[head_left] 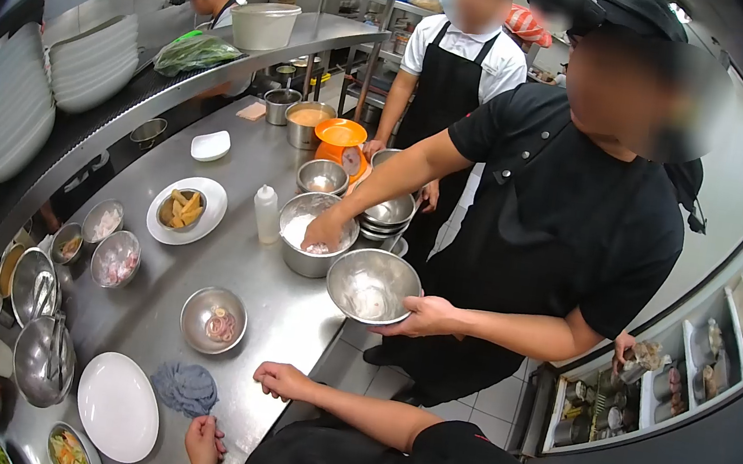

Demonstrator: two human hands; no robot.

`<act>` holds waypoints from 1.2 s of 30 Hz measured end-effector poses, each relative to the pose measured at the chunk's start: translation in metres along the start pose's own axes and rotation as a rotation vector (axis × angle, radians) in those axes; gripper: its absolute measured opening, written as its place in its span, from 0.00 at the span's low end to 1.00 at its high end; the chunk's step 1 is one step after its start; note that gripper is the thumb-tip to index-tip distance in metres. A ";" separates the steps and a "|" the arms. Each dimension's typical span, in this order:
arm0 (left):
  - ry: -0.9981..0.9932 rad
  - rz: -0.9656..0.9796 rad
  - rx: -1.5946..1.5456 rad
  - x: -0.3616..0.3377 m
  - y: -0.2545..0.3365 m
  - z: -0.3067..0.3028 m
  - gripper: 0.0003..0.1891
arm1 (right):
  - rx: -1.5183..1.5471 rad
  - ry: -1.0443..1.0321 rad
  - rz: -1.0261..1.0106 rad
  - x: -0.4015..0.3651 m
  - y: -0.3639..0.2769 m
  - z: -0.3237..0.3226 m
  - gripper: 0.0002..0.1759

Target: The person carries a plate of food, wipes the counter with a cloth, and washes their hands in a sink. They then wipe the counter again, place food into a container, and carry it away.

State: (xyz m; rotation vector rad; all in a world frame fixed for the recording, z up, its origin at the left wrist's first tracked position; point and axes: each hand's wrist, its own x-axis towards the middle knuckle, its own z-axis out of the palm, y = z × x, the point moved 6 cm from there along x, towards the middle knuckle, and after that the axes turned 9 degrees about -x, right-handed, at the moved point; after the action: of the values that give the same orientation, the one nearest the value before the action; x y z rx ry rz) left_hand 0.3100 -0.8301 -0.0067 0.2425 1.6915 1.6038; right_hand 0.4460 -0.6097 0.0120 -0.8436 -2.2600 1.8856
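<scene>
My left hand [205, 443] rests low at the table's edge, fingers curled in, right beside a crumpled blue-grey cloth [185, 388]. Loosely fisted, my right hand [282, 380] is over the steel table edge, with nothing visible in it. Beyond the cloth, a steel bowl [210, 305] holds sliced, pale pinkish onion-like rings [220, 325]. A white oval plate [118, 407] lies left of my left hand. Across from me, a co-worker's hand [327, 231] dips into a bowl of white powder [297, 230]; their other hand [428, 316] holds a steel bowl dusted with powder [373, 290].
A squeeze bottle [268, 216], an orange scale [341, 148] and a plate [215, 223] with a bowl of fried wedges [182, 210] stand farther back. Bowls [115, 259] line the left under a plate shelf [85, 161]. Another person in an apron [443, 82] stands behind; an ingredient fridge [650, 400] is at right.
</scene>
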 end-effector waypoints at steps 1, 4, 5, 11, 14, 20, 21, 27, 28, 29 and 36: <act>0.003 -0.001 0.000 0.000 -0.001 -0.001 0.09 | -0.001 0.004 0.000 0.001 0.000 0.000 0.10; -0.004 0.008 0.013 -0.002 0.001 0.000 0.09 | 0.004 0.005 0.007 0.000 -0.001 0.001 0.10; -0.008 0.009 0.010 -0.003 0.001 0.001 0.09 | 0.004 -0.001 0.007 0.000 -0.002 0.001 0.10; -0.013 0.013 -0.002 -0.001 0.000 -0.001 0.10 | 0.004 0.007 0.031 0.002 0.000 0.002 0.10; -0.026 0.022 -0.015 -0.002 0.000 -0.002 0.10 | 0.006 -0.020 0.051 0.000 -0.002 0.002 0.11; -0.020 0.038 -0.028 -0.001 0.000 -0.002 0.10 | 0.018 0.005 0.024 0.001 -0.004 0.001 0.10; -0.015 0.040 -0.029 -0.002 0.000 -0.002 0.10 | 0.018 -0.005 0.028 0.001 -0.003 0.002 0.10; 0.019 0.052 -0.006 -0.006 -0.001 -0.003 0.09 | -0.029 0.016 0.066 -0.005 -0.008 0.002 0.16; 0.021 0.054 -0.013 -0.006 -0.002 -0.004 0.09 | -0.021 0.012 0.068 -0.004 -0.009 0.003 0.16; 0.044 0.050 -0.019 -0.005 -0.004 -0.007 0.09 | -0.047 0.016 0.059 -0.005 -0.010 0.002 0.17; 0.036 0.027 -0.012 -0.009 0.004 -0.005 0.10 | -0.071 -0.018 0.071 -0.001 -0.005 0.005 0.14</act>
State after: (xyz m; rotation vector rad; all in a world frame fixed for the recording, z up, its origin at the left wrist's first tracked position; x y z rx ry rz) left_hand 0.3114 -0.8389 0.0001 0.2327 1.7127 1.6467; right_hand 0.4431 -0.6146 0.0155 -0.9319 -2.3504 1.8597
